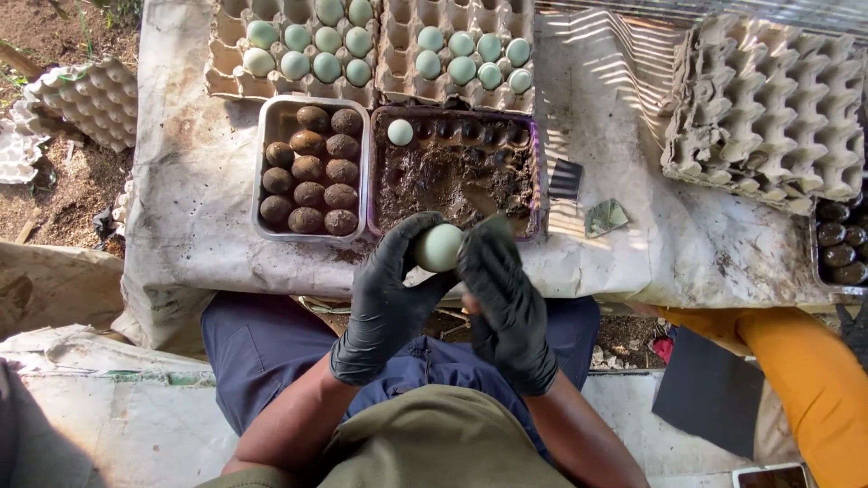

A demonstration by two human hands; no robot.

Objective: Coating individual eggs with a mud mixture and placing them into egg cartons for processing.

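While a pale cloth covers the counter (633,226) from edge to edge, the biggest things on it are the cardboard egg trays: a stack of empty ones (768,108) at the right, and two at the far side, the left tray (294,50) and the right tray (457,50), each part-filled with pale green eggs. Nearer the person sit two containers side by side, touching: a metal pan (310,169) packed with mud-coated eggs in rows, and a purple-rimmed tub (457,172) of dark mud with one clean egg (400,132) lying in its far left corner. Another person's orange sleeve (805,380) shows at the lower right. Both hands wear black gloves. The left hand (384,298) and the right hand (506,303) meet just above the counter's near edge, in front of the tub, their fingers (411,237) curled around a pale green egg (439,247) and pinching it between them.
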